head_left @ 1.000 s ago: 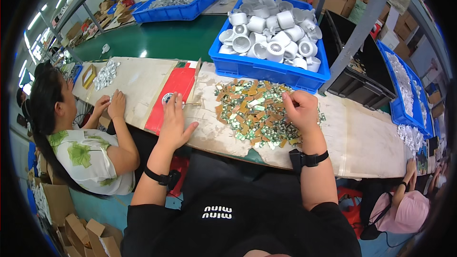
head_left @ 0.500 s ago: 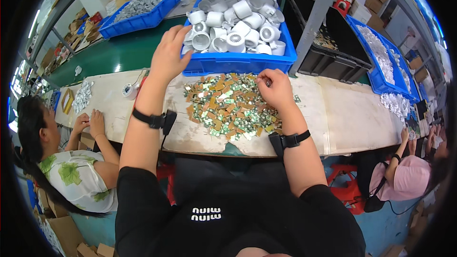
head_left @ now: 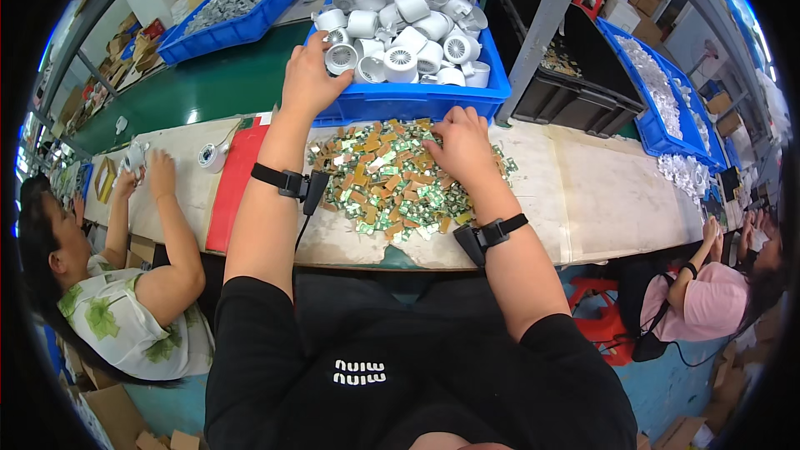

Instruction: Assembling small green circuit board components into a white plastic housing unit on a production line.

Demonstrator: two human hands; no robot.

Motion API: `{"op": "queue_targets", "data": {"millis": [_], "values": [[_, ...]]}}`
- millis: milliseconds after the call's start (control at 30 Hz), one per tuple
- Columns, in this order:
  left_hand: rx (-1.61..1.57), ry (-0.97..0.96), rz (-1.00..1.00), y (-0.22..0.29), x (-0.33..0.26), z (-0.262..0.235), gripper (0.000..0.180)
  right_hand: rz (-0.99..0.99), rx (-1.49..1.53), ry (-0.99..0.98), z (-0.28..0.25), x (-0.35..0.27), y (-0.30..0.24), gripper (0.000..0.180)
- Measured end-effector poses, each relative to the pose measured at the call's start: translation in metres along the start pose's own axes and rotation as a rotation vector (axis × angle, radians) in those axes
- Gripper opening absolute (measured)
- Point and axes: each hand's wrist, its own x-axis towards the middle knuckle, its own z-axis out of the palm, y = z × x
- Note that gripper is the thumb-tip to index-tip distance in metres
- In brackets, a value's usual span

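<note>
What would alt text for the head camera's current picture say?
A person's left hand reaches to white cup-shaped parts in a blue bin, the right hand at a heap of small green and brown boards on a worktable; co-workers flank both sides.

White cup-shaped housings (head_left: pixel 408 39) (some with slotted ends showing) lie jumbled by the left hand (head_left: pixel 315 79), and small green-and-brown circuit boards (head_left: pixel 390 182) spread beneath the right hand (head_left: pixel 463 145).

White lettering (head_left: pixel 360 372), two short rows, on black shirt (head_left: pixel 450 367); nearer the body than left hand (head_left: pixel 313 77) and right hand (head_left: pixel 463 147).
</note>
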Motion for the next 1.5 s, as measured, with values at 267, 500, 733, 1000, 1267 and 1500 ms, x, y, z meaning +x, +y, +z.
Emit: {"op": "queue_targets", "data": {"millis": [267,500,733,1000,1267,1500], "values": [[-1.109,0.459,-0.302,-0.001,-0.013,-0.011,0.034,0.087,0.68,0.269,0.012,0.004,0.008,0.015],[-1.85,0.128,-0.56,0.002,-0.055,0.017,0.056,-0.098,0.734,0.432,0.002,0.009,0.014,0.012],[-2.067,-0.2,-0.502,0.042,-0.093,0.033,0.069,0.117,0.833,0.357,-0.002,0.004,0.012,0.01],[-1.901,-0.341,-0.426,0.035,-0.098,0.046,0.07,0.198,0.964,0.353,-0.008,0.004,0.007,0.014],[-1.87,-0.345,-0.484,0.043,-0.092,0.042,0.064,0.178,0.921,0.303,0.001,0.004,0.013,0.01],[-1.831,-0.341,-0.504,0.043,-0.093,0.041,0.058,0.276,0.993,0.224,0.003,0.003,0.01,0.011]]}}
